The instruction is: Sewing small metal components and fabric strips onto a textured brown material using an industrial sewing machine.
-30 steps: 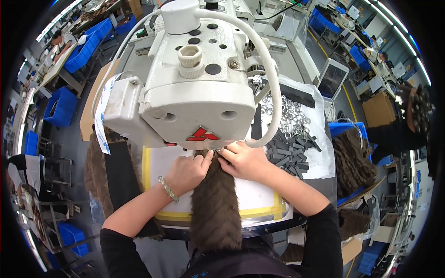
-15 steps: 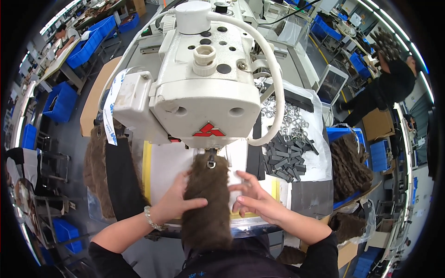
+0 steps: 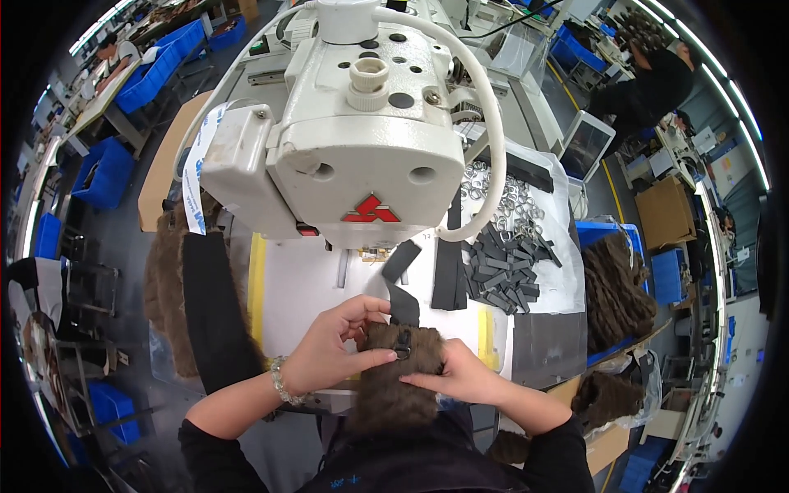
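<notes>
My left hand (image 3: 337, 349) grips the top of a brown fur piece (image 3: 386, 394) at the near edge of the white sewing bed (image 3: 304, 271), its thumb across a small dark fitting (image 3: 403, 343). My right hand (image 3: 464, 376) holds the same fur from the right side, thumb lying over it. A black strap (image 3: 393, 287) runs up from the fur toward the needle area (image 3: 374, 256), which sits low beneath the big white sewing machine head (image 3: 362, 181). The underside of the fur and several of my fingers are hidden.
Black strips (image 3: 501, 279) and metal rings (image 3: 501, 193) lie on white sheeting at right, beside a blue bin (image 3: 600, 234) of fur. Fur pieces (image 3: 164, 312) and a long black band (image 3: 214, 312) line the left edge. A co-worker (image 3: 649, 90) is at upper right.
The fur has come away from under the needle toward me, revealing the black strap behind it. My hands have moved down with it and regripped. The co-worker at right has moved farther back.
</notes>
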A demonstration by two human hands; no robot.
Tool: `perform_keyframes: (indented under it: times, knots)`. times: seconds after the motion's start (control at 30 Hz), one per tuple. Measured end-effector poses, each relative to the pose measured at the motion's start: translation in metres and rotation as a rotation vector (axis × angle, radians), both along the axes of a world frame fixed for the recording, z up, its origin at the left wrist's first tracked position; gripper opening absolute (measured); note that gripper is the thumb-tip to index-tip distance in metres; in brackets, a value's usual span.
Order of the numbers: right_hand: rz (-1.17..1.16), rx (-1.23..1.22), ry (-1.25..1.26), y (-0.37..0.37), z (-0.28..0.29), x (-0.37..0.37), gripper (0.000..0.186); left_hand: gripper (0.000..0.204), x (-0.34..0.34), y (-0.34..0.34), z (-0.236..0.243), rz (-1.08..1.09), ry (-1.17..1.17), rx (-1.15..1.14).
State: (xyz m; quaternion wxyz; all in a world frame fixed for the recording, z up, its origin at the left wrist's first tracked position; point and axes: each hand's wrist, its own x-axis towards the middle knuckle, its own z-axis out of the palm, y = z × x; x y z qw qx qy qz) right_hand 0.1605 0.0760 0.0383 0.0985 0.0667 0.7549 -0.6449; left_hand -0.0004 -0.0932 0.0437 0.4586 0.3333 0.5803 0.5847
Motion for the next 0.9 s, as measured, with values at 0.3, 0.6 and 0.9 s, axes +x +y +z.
perform_keyframes:
  times: [0.3,0.6,0.9]
  knots:
    - [-0.349,-0.226,-0.036,-0.012,0.002,0.021,0.037,0.059,0.012,0.004,0.005,-0.002,0.038,0.09]
    - [-1.23,-0.127,0.209,0.069,0.033,0.219,0.064,0.052,0.002,0.026,-0.001,-0.22,0.616,-0.034]
    - [-1.705,-0.053,0.198,0.178,-0.006,0.501,0.044,0.044,-0.005,0.093,-0.038,-0.192,1.158,0.188]
